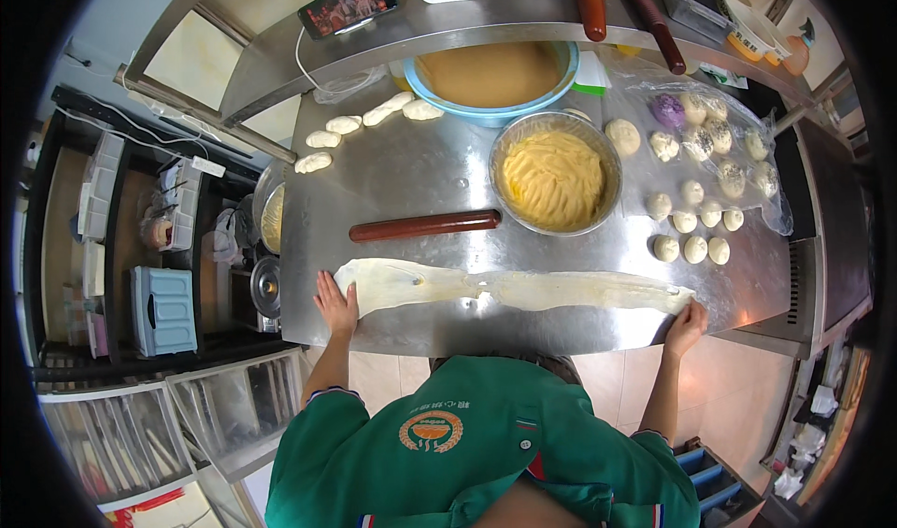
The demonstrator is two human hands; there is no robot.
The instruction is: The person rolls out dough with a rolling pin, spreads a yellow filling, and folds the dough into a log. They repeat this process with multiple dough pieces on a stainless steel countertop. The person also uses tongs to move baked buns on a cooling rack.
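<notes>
A long, thin strip of pale dough (561, 290) lies stretched sideways along the near part of the steel worktable (420, 332). My left hand (336, 308) rests at its left end, fingers spread and extended. At the other end my right hand (689, 324) pinches the dough between its fingers. Just behind the strip lies a brown wooden rolling pin (425, 224). Farther back and right of it is a metal bowl (553, 173) full of a soft yellow mixture.
A blue basin (491, 75) of brown liquid stands behind the bowl. Several dough pieces (344, 124) line the back left; several dough balls (691, 192) and plastic-covered buns (719, 135) occupy the right. A shelf (280, 56) carrying a phone (348, 7) overhangs the back; racks (163, 308) stand left.
</notes>
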